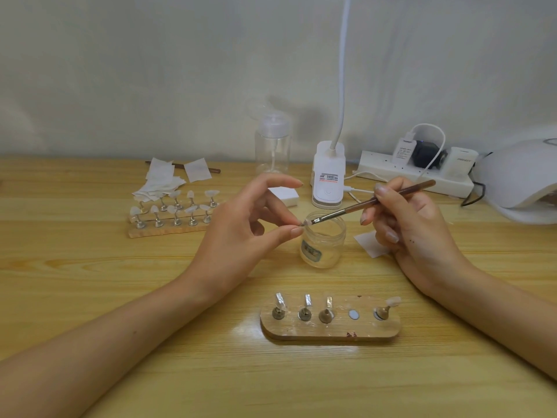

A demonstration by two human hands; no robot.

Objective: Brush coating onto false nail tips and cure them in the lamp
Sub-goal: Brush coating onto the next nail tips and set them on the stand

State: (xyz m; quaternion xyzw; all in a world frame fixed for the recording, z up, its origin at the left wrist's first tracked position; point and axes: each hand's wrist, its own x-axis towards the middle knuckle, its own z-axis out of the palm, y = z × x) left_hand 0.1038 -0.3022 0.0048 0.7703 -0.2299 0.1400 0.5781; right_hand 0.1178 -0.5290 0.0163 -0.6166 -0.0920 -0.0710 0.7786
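My left hand (241,224) pinches a small nail tip on its stand (305,223) between thumb and fingertips, above the open glass jar (324,242). My right hand (413,224) grips a brown brush (370,202), and the bristles touch the pinched tip. In front of me lies a wooden holder (331,327) with three stands at its left, one bare magnet spot, and one stand with a tip at its right. The white curing lamp (524,182) sits at the far right edge.
A second wooden rack (171,221) with several nail tips stands at the left, with white wipes (162,182) behind it. A clear pump bottle (272,146), a white clip lamp (328,176) and a power strip (416,173) line the back. A paper scrap (369,244) lies beside the jar.
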